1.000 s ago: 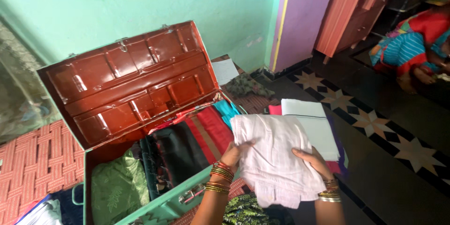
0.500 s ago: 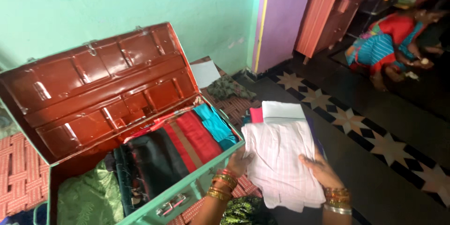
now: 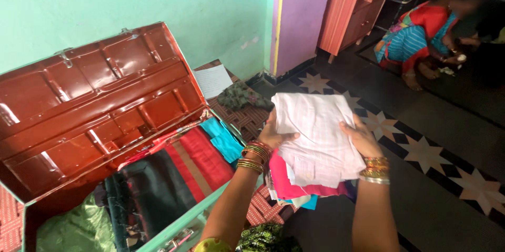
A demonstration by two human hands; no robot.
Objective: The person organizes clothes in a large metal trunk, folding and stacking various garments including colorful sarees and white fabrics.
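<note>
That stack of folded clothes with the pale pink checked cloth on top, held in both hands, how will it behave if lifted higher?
The stack of folded clothes is probably floppy: its lower edges droop between the left hand and right hand. It looks fairly light for its bulk. Layers may slide apart, since pink and blue pieces already poke out underneath.

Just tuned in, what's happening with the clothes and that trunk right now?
A person holds a stack of folded clothes in both bare hands, the left hand gripping its left edge and the right hand its right edge. A pale checked cloth lies on top, with pink and blue pieces beneath. The stack is beside the open metal trunk, not inside it. The trunk already holds folded red, black and turquoise fabrics. Another person crouches on the floor farther back.
</note>
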